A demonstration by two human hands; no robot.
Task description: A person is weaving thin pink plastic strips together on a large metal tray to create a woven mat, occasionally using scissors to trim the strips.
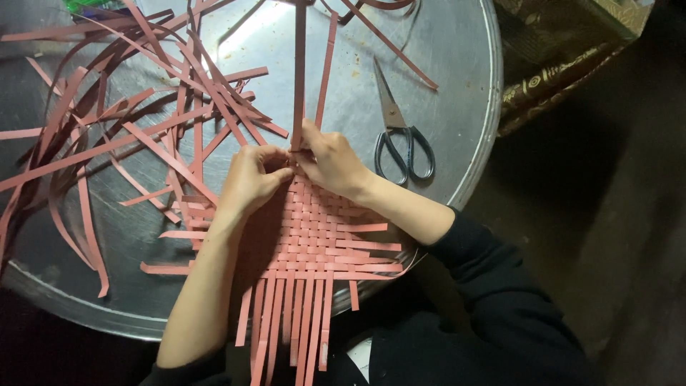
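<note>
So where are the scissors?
In the head view, the scissors lie on the round metal tray, just right of the right hand, blades pointing away from the person.

- The woven mat lies on the round tray, at its near edge.
- Scissors lie right of the mat.
- Loose strips lie left of the mat.
- Both hands rest on the mat's far edge.

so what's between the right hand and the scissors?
Head view: bare metal tray only. The right hand pinches a strip at the woven mat; the scissors lie apart, untouched.
</note>
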